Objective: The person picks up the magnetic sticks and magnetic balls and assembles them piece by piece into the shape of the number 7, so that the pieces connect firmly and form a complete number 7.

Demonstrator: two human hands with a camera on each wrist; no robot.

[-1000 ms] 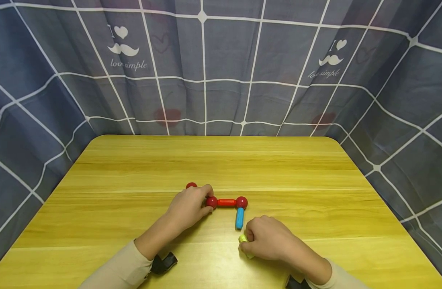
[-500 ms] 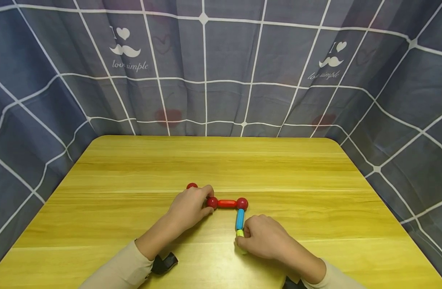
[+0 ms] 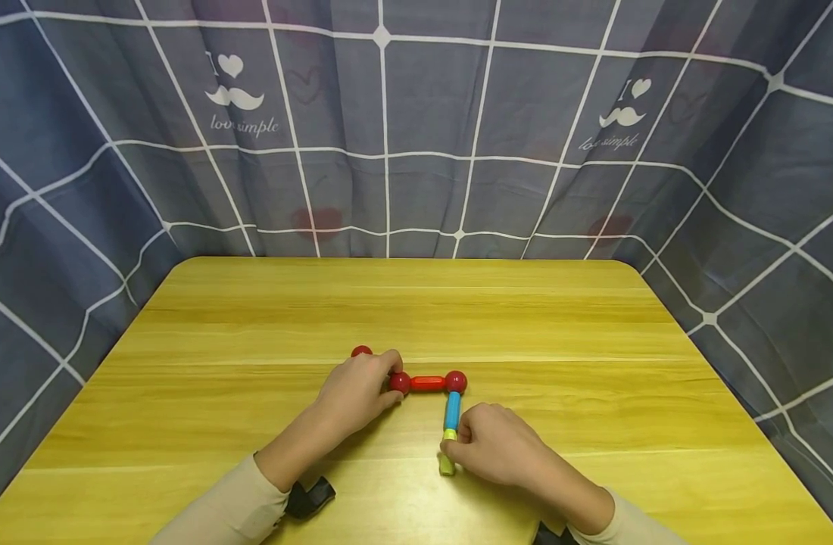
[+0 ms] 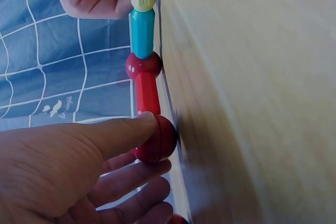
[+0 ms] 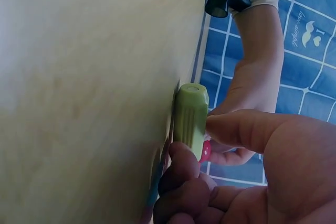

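Note:
My left hand (image 3: 355,390) pinches a red ball (image 4: 160,140) between thumb and fingers. From that ball a red rod (image 3: 428,383) runs right to a second red ball (image 3: 456,382). A blue rod (image 3: 453,411) extends from the second ball toward me. With its thumb and curled fingers, my right hand (image 3: 501,445) pinches a yellow-green rod (image 5: 191,114), whose far end touches the blue rod's near end. The two rods lie roughly in line, as the left wrist view also shows. Fingers partly cover the yellow-green rod and the first ball.
Another red ball (image 3: 361,350) shows just beyond my left hand, partly hidden by it. Everything lies on a wood-grain table (image 3: 594,341). A grey-blue checked curtain (image 3: 423,113) surrounds the table's back and sides.
My right hand has shifted a little left with the yellow-green rod. That rod swung from slanted and apart to in line with the blue rod, now touching it. The left hand stays put.

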